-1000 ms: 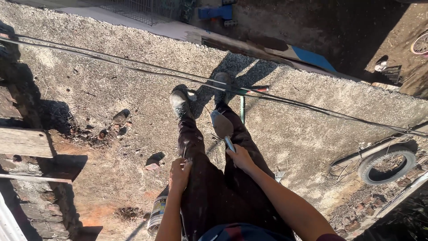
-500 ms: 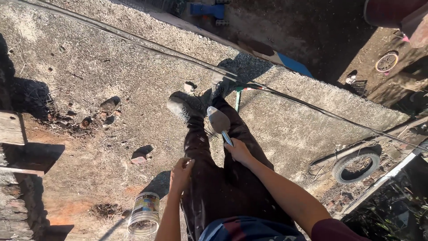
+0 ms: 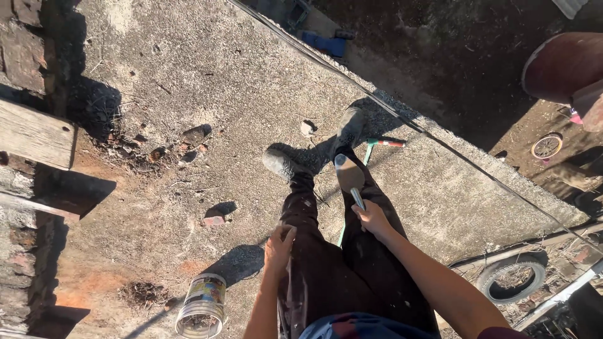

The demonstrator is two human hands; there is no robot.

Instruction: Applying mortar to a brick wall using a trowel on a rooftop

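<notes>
Since the earlier frame the view has been swung rightward, so the paint can [image 3: 202,306] is now seen whole at the lower left of the concrete roof slab [image 3: 157,94]. A trowel [image 3: 349,177] is gripped by its handle in the right hand [image 3: 372,218], fingers clenched, blade pointed forward over the right leg. The left hand [image 3: 279,246] is rested on the left thigh, apparently loosely curled and holding nothing.

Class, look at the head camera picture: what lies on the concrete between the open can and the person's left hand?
Only bare concrete in shadow lies between the can and the left hand, as the head view shows.
</notes>
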